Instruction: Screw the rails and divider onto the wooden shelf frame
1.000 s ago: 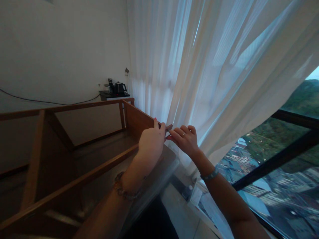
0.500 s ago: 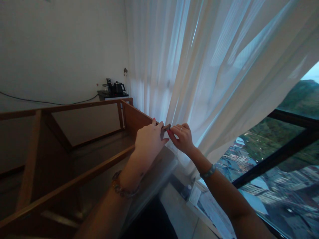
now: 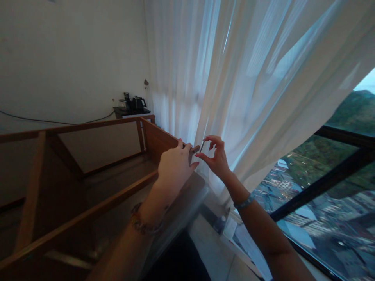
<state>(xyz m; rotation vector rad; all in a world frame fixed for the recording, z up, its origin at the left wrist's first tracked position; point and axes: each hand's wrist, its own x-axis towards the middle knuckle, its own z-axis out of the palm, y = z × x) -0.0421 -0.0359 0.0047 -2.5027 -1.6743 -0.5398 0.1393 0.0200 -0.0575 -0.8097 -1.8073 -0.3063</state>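
Observation:
My left hand (image 3: 175, 167) is closed over the corner of a brown wooden furniture frame (image 3: 123, 186). Past its fingers sticks out the short end of a wooden piece (image 3: 195, 149). Just beyond that end, my right hand (image 3: 216, 157) holds a thin metal rod (image 3: 202, 146) between thumb and forefinger, the other fingers curled. The rod stands nearly upright, close against the wood; whether it enters the wood is too small to tell. My left palm hides part of the corner.
A white curtain (image 3: 187, 78) hangs right behind the frame. To the right is a window (image 3: 322, 171) with a dark bar. A black kettle (image 3: 137, 103) stands on a small table at the back. A box with papers (image 3: 238, 238) lies on the floor below my right arm.
The fingers of my right hand have spread from a tight pinch, with the forefinger raised, and the thin rod now shows between them. My left hand stays in place on the wood.

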